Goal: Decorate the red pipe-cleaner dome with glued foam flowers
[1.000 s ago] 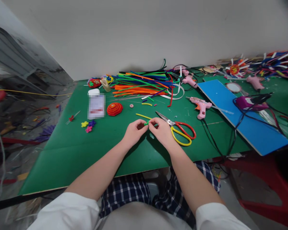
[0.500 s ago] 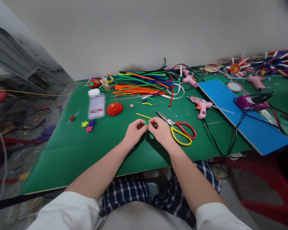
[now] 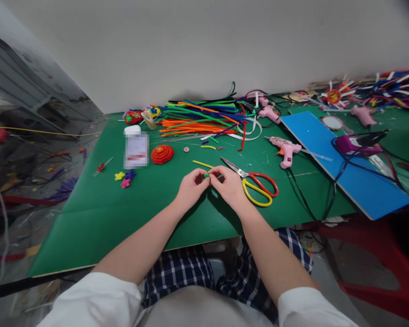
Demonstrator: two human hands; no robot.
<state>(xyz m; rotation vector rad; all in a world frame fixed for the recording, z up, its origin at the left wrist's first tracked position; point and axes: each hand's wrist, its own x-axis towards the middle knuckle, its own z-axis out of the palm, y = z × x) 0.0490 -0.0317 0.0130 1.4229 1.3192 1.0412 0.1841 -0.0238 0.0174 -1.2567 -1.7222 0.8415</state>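
My left hand (image 3: 192, 185) and my right hand (image 3: 226, 181) meet fingertip to fingertip over the green table (image 3: 129, 236). Pinched between them is a small piece of green pipe cleaner (image 3: 206, 175), mostly covered by the fingers. Right beside my right hand lie scissors (image 3: 243, 175) with one red and one yellow handle. A short yellow pipe cleaner (image 3: 202, 164) rests just beyond my fingers. Farther off to the left sits a red-orange coiled dome (image 3: 162, 154). Small yellow, blue and pink flowers (image 3: 125, 178) lie left of my left hand.
A heap of coloured pipe cleaners (image 3: 204, 119) lies at the back. Pink glue guns, one nearby (image 3: 285, 151), trail black cords on the right. A blue board (image 3: 341, 163) carries a purple device (image 3: 356, 144). A white case (image 3: 132, 131) stands at the left.
Both hands stay in almost the same place. Less of the green piece shows between the fingertips now. The camera view has shifted very slightly.
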